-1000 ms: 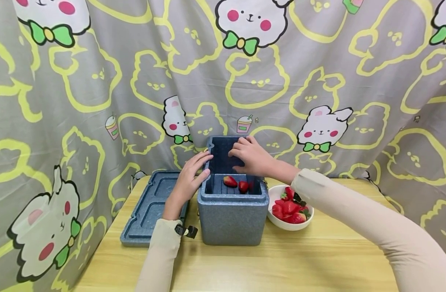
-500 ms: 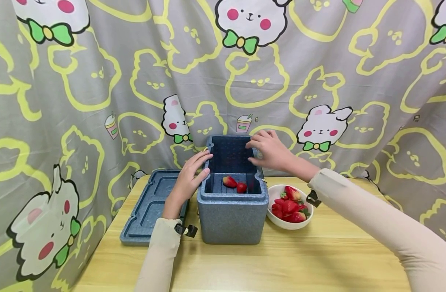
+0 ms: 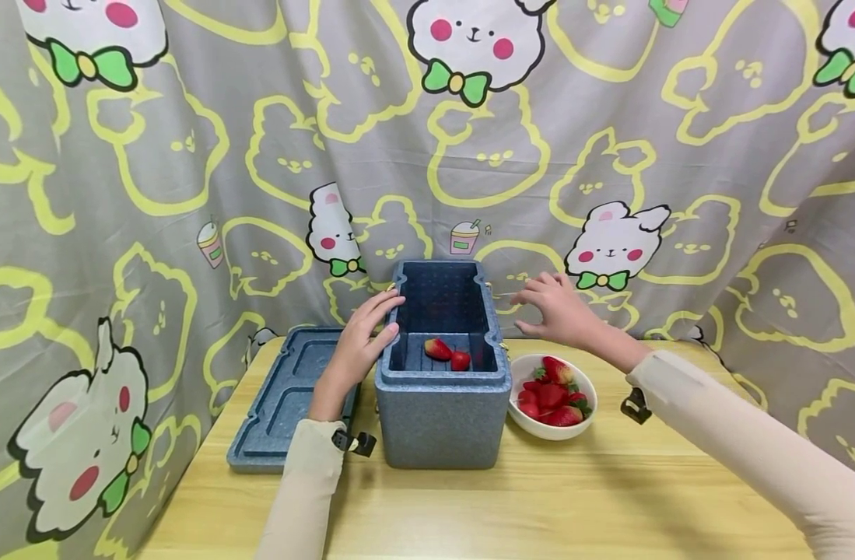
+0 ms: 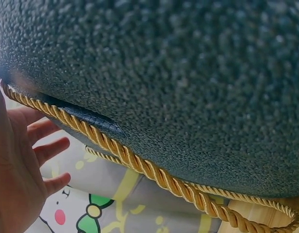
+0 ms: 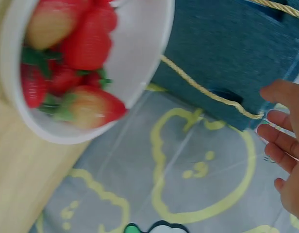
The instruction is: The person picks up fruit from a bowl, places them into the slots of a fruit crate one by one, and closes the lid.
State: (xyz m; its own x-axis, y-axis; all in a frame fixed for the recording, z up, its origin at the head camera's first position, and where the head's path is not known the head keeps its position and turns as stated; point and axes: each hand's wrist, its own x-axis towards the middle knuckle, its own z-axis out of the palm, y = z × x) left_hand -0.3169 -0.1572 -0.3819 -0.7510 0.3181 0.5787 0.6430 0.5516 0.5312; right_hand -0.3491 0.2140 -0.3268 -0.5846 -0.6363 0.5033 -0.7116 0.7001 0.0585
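A grey-blue foam box (image 3: 441,428) stands uncovered on the table, with two strawberries (image 3: 437,349) lying on its ribbed floor. My left hand (image 3: 357,346) rests against the box's left rim, fingers extended. In the left wrist view, that hand's spread fingers are beside the box wall and a twisted gold cord (image 4: 140,162). To the right of the box, my right hand (image 3: 560,311) hovers in the air with loosely bent fingers, holding nothing. Below it sits a white bowl (image 3: 549,432) of several strawberries (image 3: 555,395), some with green leaves, close to the box's right side.
The box's lid (image 3: 287,404) lies flat on the wooden table (image 3: 539,505) to the left, its recessed side up. A patterned grey curtain (image 3: 413,155) hangs directly behind the table and along both sides. Another gold cord (image 5: 203,91) hangs on the box's right side.
My right hand has moved from above the box's interior out to the right, past its rim. Inside, the right-hand strawberry has shifted slightly left. The left hand keeps its place on the rim.
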